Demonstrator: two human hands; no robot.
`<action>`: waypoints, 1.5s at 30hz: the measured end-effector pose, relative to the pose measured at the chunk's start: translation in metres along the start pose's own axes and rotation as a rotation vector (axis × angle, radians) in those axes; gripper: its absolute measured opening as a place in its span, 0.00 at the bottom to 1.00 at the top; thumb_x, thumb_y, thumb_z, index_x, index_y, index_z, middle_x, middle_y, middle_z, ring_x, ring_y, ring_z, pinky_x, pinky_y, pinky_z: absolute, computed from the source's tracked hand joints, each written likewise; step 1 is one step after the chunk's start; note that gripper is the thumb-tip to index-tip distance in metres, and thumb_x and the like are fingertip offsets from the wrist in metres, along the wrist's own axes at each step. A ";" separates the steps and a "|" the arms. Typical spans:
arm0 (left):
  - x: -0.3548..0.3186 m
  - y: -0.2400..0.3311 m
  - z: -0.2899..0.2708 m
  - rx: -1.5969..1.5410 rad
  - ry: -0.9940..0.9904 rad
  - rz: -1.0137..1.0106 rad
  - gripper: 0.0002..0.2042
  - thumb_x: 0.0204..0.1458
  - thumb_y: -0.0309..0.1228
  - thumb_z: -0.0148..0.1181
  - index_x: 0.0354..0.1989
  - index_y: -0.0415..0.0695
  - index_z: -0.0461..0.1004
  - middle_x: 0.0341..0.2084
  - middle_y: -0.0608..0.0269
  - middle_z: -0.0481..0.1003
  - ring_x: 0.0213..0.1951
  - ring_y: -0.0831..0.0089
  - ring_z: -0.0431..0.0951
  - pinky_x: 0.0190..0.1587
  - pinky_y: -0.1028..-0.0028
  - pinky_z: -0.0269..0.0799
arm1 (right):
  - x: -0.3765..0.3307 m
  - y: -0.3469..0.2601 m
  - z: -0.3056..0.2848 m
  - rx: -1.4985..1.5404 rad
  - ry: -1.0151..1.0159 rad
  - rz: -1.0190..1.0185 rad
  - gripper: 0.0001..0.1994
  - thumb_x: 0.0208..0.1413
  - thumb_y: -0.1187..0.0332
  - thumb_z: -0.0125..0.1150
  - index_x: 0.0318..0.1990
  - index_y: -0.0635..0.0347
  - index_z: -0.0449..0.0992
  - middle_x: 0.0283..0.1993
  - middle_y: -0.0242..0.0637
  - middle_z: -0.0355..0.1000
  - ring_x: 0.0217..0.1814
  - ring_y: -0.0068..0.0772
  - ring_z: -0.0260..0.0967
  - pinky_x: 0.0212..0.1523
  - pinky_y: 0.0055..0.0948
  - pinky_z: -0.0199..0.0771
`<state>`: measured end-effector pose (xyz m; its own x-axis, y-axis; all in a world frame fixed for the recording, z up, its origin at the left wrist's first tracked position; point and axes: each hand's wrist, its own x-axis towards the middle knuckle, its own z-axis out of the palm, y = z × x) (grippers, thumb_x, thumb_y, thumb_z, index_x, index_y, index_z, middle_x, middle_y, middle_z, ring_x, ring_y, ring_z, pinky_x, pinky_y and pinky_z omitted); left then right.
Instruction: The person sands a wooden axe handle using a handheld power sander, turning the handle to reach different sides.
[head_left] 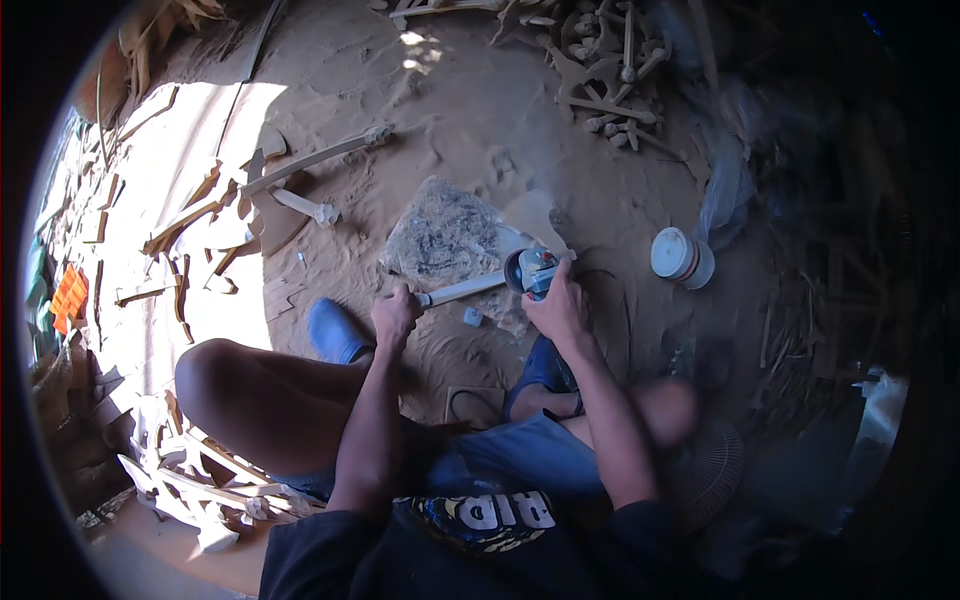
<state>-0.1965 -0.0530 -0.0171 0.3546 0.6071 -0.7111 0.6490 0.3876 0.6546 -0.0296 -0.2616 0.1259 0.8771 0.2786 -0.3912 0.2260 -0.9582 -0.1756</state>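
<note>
I sit on a dusty floor with my knees apart. My left hand (395,315) grips one end of a pale carved wooden piece (462,290) that lies almost level in front of me. My right hand (560,305) holds a grey and blue angle grinder (530,270) whose disc meets the far end of that piece. Under the work lies a flat dark mottled slab (440,235). A black cable (470,395) loops on the floor between my legs.
A white plastic jar (683,257) stands to the right. Carved wooden parts are piled at the back (605,60), at the left (300,165) and by my left knee (200,490). Wood offcuts (190,220) litter the sunlit floor at left. Blue slippers (335,330) are on my feet.
</note>
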 end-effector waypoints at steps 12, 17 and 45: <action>0.012 0.006 0.007 0.068 -0.033 -0.010 0.26 0.58 0.49 0.51 0.26 0.34 0.82 0.19 0.55 0.80 0.16 0.71 0.74 0.21 0.67 0.68 | 0.059 0.076 -0.029 0.171 0.212 0.177 0.38 0.52 0.59 0.70 0.64 0.69 0.58 0.50 0.65 0.79 0.54 0.67 0.79 0.52 0.56 0.80; 0.011 0.008 0.009 0.052 0.001 -0.016 0.26 0.58 0.49 0.50 0.27 0.35 0.82 0.18 0.56 0.79 0.15 0.70 0.73 0.20 0.66 0.68 | 0.039 0.064 -0.009 0.148 0.198 0.044 0.45 0.52 0.57 0.71 0.71 0.69 0.53 0.48 0.67 0.78 0.53 0.67 0.79 0.52 0.57 0.79; 0.038 -0.015 0.011 0.301 -0.048 0.122 0.16 0.69 0.43 0.47 0.42 0.42 0.74 0.22 0.54 0.79 0.13 0.69 0.71 0.13 0.67 0.62 | 0.046 0.094 0.031 0.451 0.158 0.019 0.50 0.50 0.65 0.73 0.77 0.68 0.48 0.55 0.69 0.73 0.59 0.71 0.73 0.61 0.57 0.74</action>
<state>-0.1853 -0.0438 -0.0570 0.4685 0.6006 -0.6479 0.7670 0.0874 0.6356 0.0188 -0.3364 0.0638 0.9407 0.2147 -0.2625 0.0336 -0.8292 -0.5580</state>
